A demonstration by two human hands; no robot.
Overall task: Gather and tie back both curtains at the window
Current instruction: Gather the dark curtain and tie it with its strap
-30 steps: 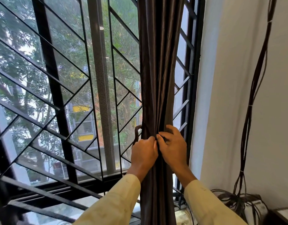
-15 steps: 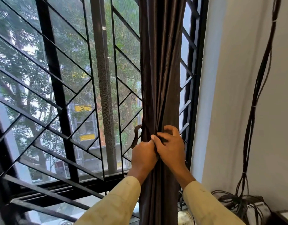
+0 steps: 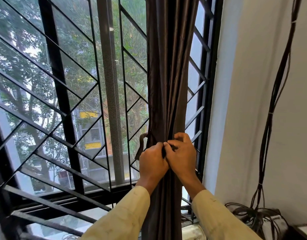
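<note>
A dark brown curtain (image 3: 168, 66) hangs gathered into a narrow bundle at the right side of the window. A thin brown tie-back strap (image 3: 142, 144) loops out from the bundle's left edge. My left hand (image 3: 152, 161) and my right hand (image 3: 182, 155) meet in front of the bundle at waist height, knuckles touching. Fingers of both hands are curled and pinch the strap ends between them against the fabric. The strap's knot is hidden behind my fingers. Only this one curtain is in view.
A black metal window grille (image 3: 62, 104) with diagonal bars fills the left and centre. On the right stands a white wall (image 3: 244, 101) with a bundle of dark cables (image 3: 273, 101) running down to a coil (image 3: 253, 215) on a ledge.
The view has drifted slightly; both hands stay at the same spot on the bundle. My right fingers have shifted a little over the left while working the strap.
</note>
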